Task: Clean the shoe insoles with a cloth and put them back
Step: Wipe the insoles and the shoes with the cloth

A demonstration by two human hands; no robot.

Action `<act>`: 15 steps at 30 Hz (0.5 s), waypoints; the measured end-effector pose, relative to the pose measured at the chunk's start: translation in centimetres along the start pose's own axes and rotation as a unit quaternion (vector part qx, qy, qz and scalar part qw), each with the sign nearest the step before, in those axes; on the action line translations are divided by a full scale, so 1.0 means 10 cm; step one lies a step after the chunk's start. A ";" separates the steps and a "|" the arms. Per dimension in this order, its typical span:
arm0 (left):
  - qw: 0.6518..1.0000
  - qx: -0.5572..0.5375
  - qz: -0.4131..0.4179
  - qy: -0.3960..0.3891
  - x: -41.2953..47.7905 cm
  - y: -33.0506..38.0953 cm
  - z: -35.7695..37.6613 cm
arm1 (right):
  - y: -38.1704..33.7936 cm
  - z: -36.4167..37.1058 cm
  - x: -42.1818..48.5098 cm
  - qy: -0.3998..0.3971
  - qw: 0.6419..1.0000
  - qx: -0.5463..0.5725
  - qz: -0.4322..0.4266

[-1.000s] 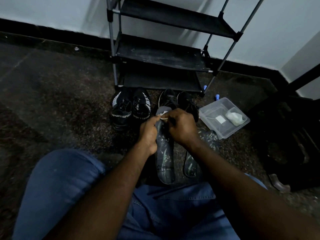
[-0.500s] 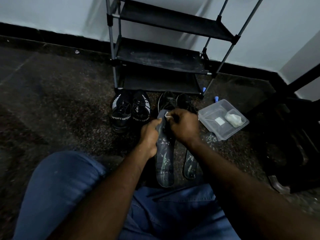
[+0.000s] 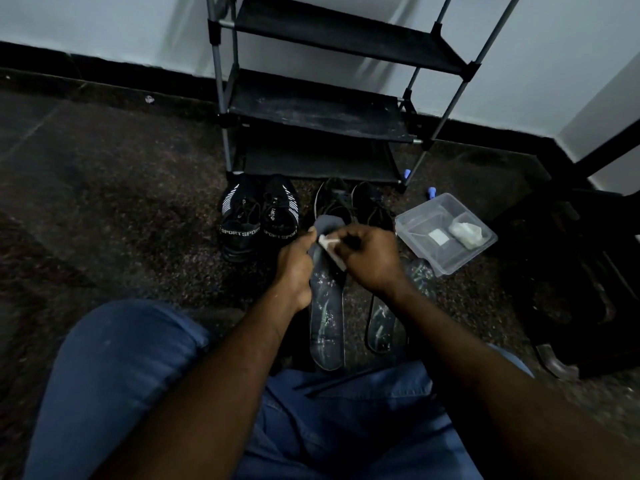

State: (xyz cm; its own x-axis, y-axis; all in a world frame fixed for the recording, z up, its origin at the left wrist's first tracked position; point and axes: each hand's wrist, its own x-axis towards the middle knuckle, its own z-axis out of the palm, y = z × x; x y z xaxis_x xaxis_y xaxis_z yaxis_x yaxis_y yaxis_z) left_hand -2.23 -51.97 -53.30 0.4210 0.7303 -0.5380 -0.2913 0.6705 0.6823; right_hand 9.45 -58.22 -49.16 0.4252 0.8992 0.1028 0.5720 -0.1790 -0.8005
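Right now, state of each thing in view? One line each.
left hand: gripping the held insole's edge
right hand: pressing the cloth
cloth: on the held insole's toe half
held insole: out of its shoe
second insole: on the floor
plastic container: open, no lid
shoe rack: shelves bare

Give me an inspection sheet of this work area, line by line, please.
Surface: dark speckled floor, dimly lit.
Job's things: one insole held up, white cloth against its top end; second insole lies on the floor to its right; plain black shoes behind.
Clutter: striped sport shoes; clear plastic tray holding white bits.
Grippers: left hand grips the insole's edge; right hand presses the cloth.
Cables: nothing seen.
Surroundings: black shoe rack against a pale wall; dark furniture at right.
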 end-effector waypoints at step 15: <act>0.999 -0.036 -0.019 -0.020 0.05 0.01 -0.03 | -0.11 0.25 -0.13 0.013 0.984 -0.137 -0.114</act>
State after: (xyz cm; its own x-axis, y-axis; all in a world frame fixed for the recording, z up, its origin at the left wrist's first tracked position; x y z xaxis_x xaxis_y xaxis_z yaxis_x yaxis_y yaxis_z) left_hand -2.32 -51.52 -53.71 0.4673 0.6986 -0.5418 -0.3353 0.7071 0.6226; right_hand 6.51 -58.17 -49.86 0.2798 0.9186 0.2791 0.8207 -0.0781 -0.5659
